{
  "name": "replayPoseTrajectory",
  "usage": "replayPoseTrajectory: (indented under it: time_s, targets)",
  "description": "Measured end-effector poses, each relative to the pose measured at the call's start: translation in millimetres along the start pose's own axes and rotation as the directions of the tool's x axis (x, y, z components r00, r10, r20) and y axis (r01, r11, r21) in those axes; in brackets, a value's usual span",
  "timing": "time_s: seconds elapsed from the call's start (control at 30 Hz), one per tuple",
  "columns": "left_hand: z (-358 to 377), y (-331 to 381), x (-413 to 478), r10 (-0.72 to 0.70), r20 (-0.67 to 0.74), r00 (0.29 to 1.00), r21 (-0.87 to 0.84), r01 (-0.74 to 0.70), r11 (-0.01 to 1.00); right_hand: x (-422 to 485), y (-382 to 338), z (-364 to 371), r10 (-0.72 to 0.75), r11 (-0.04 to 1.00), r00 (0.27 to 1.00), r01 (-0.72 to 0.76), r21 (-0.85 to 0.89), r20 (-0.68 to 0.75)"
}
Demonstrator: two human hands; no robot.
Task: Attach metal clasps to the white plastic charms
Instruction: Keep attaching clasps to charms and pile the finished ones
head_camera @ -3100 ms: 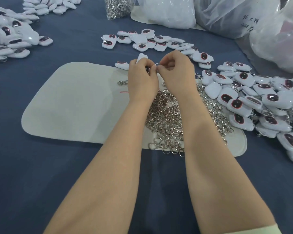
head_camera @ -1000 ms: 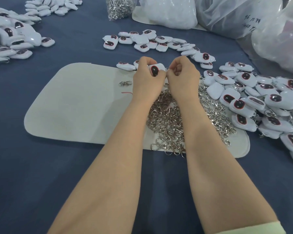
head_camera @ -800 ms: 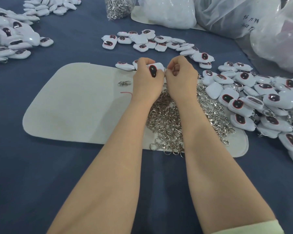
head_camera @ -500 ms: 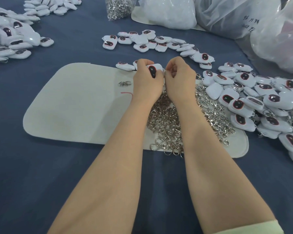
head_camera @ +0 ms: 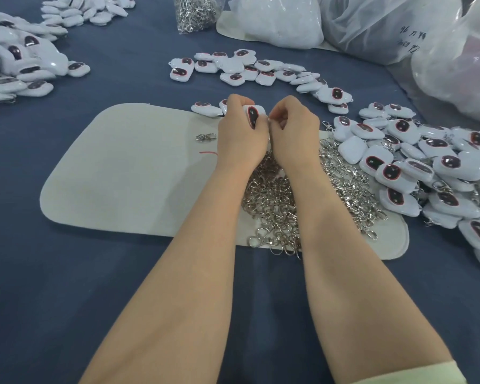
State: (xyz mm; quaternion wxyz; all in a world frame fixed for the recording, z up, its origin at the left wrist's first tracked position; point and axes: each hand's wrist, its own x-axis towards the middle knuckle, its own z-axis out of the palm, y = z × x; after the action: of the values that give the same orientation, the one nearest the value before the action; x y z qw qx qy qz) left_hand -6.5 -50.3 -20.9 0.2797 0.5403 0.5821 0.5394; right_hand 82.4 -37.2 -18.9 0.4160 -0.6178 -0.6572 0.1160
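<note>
Left hand (head_camera: 240,137): its fingers are curled round one white charm and grip it, above the far edge of the mat.
Held charm (head_camera: 254,116): white, with a dark oval ringed in red. It is up off the mat, between the two hands, with its dark side facing up.
Right hand (head_camera: 294,134): its fingers are curled, and the thumb and a fingertip pinch at the right edge of the held charm. The bit there is too small to see, so I cannot tell if a clasp is in the pinch. This hand touches the left hand.
Clasp pile (head_camera: 277,200): a heap of shiny metal clasps on the right half of the mat. It lies under both wrists and reaches the mat's near edge.
Single clasp (head_camera: 205,137): alone on the mat, just left of the left hand.
Red thread (head_camera: 208,153): a short bit on the mat, near the single clasp.
Mat (head_camera: 122,167): pale, with round corners, flat in the middle of the table.
Table (head_camera: 67,273): covered in blue cloth.
Right charm pile (head_camera: 427,173): a big heap by the table's right edge, touching the mat's right end.
Far charms (head_camera: 247,69): a curved row past the mat's far edge.
Left charm pile (head_camera: 17,67): at the table's left edge, well apart from the mat.
Bag of clasps (head_camera: 196,9): a clear bag at the table's far edge.
Plastic bags (head_camera: 385,23): big and see-through, in the far right corner.
Sleeve (head_camera: 416,374): pale green, on the right arm.
</note>
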Motion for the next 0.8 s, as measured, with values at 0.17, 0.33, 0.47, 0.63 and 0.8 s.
replayPoseTrajectory:
  time_s: [0.17, 0.33, 0.47, 0.63, 0.8]
  targets:
    - [-0.8, 0.5, -2.6, 0.059, 0.016, 0.998, 0.069, -0.06, 0.996, -0.6, 0.2, -0.9, 0.021, 0.999, 0.999, -0.02, -0.027, 0.026]
    - [-3.2, 1.2, -3.3, 0.065, 0.014, 0.998, 0.096, -0.066, 0.993, 0.1, 1.9, 1.0, 0.013, 0.998, 0.999, -0.011, -0.055, 0.052]
    - [-4.6, 1.9, -3.6, 0.043, 0.02, 0.999, 0.106, -0.045, 0.993, 0.3, 3.0, 2.8, 0.003, 0.996, 0.997, 0.004, -0.086, 0.074]
    - [-5.2, 0.4, 0.0, -0.008, 0.006, 1.0, 0.075, 0.008, 0.997, 0.2, 3.0, 1.3, -0.027, 0.998, 0.996, 0.031, -0.057, 0.08]
    - [-8.1, 1.9, 4.0, -0.118, -0.009, 0.993, -0.048, 0.117, 0.992, -0.4, -0.4, 0.0, -0.022, 0.998, 0.997, 0.018, 0.057, 0.077]
